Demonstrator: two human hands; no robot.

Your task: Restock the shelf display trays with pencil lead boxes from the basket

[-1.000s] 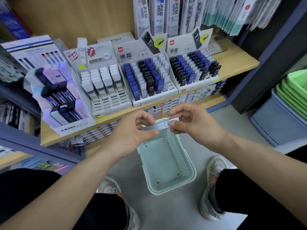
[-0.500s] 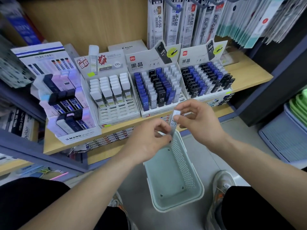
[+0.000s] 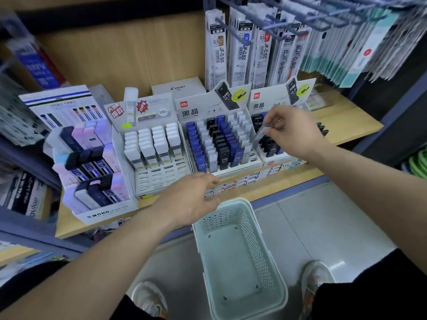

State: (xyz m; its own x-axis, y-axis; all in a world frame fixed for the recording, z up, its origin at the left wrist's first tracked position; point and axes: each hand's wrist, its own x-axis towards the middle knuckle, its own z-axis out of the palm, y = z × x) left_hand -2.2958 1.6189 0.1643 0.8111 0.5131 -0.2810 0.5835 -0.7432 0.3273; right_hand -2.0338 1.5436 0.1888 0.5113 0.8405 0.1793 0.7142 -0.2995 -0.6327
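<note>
The right hand (image 3: 288, 131) alone now pinches the pencil lead box (image 3: 262, 133) between thumb and fingertips, tilted over the blue and black rows of the right-hand display tray (image 3: 271, 162) on the wooden shelf (image 3: 346, 125) — half a second ago both hands held it low, over the basket (image 3: 254, 245). The left hand (image 3: 194, 199) has let go and hovers with loose, spread fingers, holding nothing, just above the basket's far rim. The box is slim, pale and flat-sided; the tray is white card, the basket mint plastic with perforated walls — a rounded rectangle.
</note>
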